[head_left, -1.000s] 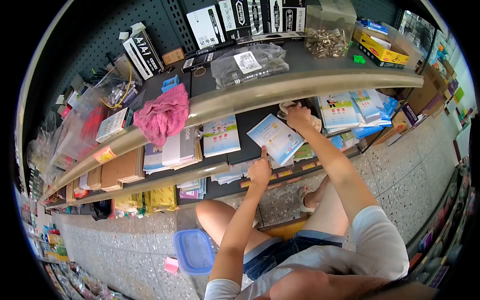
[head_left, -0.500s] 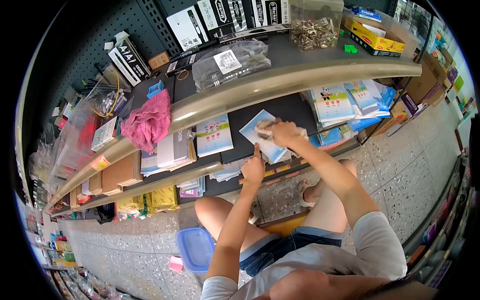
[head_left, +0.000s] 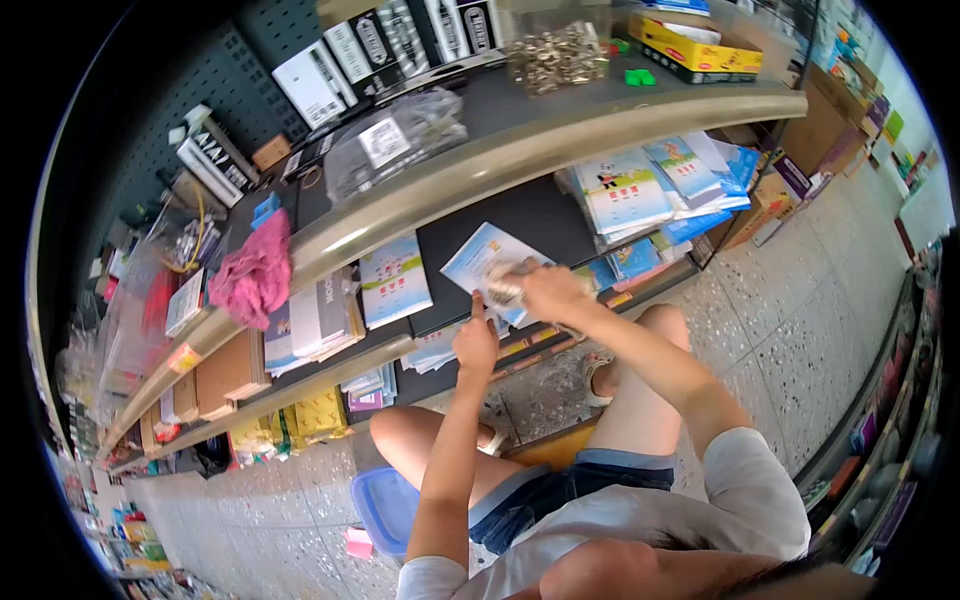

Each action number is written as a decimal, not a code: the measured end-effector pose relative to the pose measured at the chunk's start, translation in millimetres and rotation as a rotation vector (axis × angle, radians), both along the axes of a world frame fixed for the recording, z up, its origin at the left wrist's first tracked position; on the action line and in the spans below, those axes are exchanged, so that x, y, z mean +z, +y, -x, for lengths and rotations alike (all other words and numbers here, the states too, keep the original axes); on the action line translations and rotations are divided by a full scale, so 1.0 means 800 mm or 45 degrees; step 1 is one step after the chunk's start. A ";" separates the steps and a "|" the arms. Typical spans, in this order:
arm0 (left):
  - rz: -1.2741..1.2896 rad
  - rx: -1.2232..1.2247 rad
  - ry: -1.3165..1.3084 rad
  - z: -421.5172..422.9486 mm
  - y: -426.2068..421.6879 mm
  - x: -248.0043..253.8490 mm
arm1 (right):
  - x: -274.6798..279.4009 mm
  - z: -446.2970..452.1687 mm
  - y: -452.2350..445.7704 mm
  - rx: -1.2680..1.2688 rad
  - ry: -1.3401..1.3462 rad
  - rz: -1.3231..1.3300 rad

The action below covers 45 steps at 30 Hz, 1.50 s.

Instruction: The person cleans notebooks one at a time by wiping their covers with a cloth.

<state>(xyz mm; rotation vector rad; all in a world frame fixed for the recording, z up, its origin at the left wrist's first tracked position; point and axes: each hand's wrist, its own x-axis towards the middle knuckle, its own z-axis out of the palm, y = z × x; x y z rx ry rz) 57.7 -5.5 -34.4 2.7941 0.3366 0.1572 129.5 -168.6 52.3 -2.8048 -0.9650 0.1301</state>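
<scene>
A blue-and-white exercise book [head_left: 483, 248] lies at an angle on the dark lower shelf. My right hand [head_left: 556, 296] is closed around a whitish, dirty cloth [head_left: 506, 287], which is pressed on the book's cover and smeared by motion. At the book's near edge, my left hand [head_left: 476, 343] touches it with a stretched-out index finger; the other fingers look curled, with nothing seen in them. Left of this book lies another exercise book [head_left: 395, 280] with a green and blue cover.
A pink cloth [head_left: 252, 275] hangs over the upper shelf's rail [head_left: 480, 172]. Stacked exercise books [head_left: 625, 195] sit on the right, notebooks [head_left: 318, 315] on the left. Above are marker boxes and a clear bin of metal clips [head_left: 558, 55]. A blue plastic lid or tub [head_left: 385, 512] is on the floor.
The camera view has shifted, so the shelf appears further left. My right hand has moved the cloth slightly down the cover towards me. My left index finger stays at the book's edge.
</scene>
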 end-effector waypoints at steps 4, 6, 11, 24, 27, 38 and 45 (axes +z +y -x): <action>0.108 0.029 -0.019 0.003 -0.005 0.019 | -0.014 -0.006 0.001 0.034 0.028 -0.021; 0.037 0.040 0.024 0.003 -0.009 0.025 | -0.017 -0.016 -0.006 -0.061 -0.010 0.041; 0.027 0.075 0.100 0.002 -0.013 0.030 | -0.012 -0.047 -0.046 -0.320 0.075 0.000; 0.216 -0.061 -0.393 -0.054 -0.067 0.063 | -0.030 -0.090 -0.094 -0.549 0.144 -0.192; 0.238 -0.042 0.097 -0.137 -0.077 0.050 | -0.004 -0.102 -0.110 -0.496 0.358 -0.261; 0.155 0.168 0.663 -0.216 -0.093 0.059 | -0.024 -0.100 -0.115 -0.438 0.242 -0.288; 0.237 0.265 0.568 -0.211 -0.097 0.067 | -0.015 -0.090 -0.114 -0.509 0.259 -0.298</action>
